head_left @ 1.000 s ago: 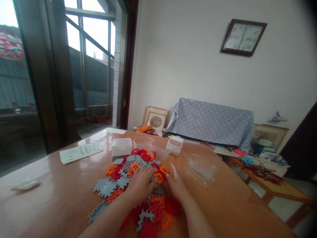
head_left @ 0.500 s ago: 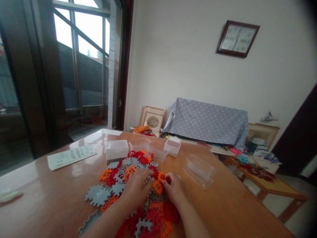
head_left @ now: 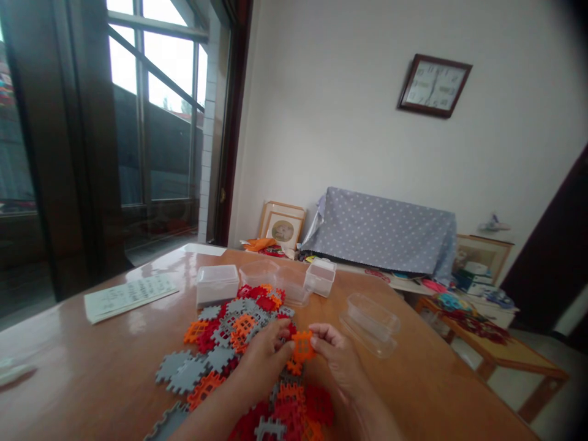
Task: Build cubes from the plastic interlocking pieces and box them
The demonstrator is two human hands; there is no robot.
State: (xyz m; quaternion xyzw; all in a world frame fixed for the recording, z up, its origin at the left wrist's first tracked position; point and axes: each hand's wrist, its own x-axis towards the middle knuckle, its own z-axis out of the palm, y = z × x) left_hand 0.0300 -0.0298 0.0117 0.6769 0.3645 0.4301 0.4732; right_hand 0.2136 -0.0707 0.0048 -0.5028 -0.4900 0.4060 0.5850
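Note:
An orange notched plastic building piece (head_left: 303,346) with a windowed grid is raised between my hands, over the right side of a pile of similar pieces. My right hand (head_left: 339,355) pinches its right edge between thumb and fingers. At its left edge, my left hand (head_left: 269,354) closes with thumb and curled fingers; the exact contact is partly hidden. Under and around the hands lie red, orange and grey interlocking pieces, among them a flat grey piece (head_left: 187,372) and an orange windowed piece (head_left: 242,331). My forearms cover part of the pile.
Behind the pile stand a lidded clear box (head_left: 217,283) and a smaller clear box (head_left: 320,277). A clear plastic tray (head_left: 371,321) lies to the right. Paper sheets with writing (head_left: 131,297) rest at the left on the wooden table (head_left: 432,386).
My hands have lifted an orange piece off the pile, and it now shows upright between them. The view has tilted up slightly.

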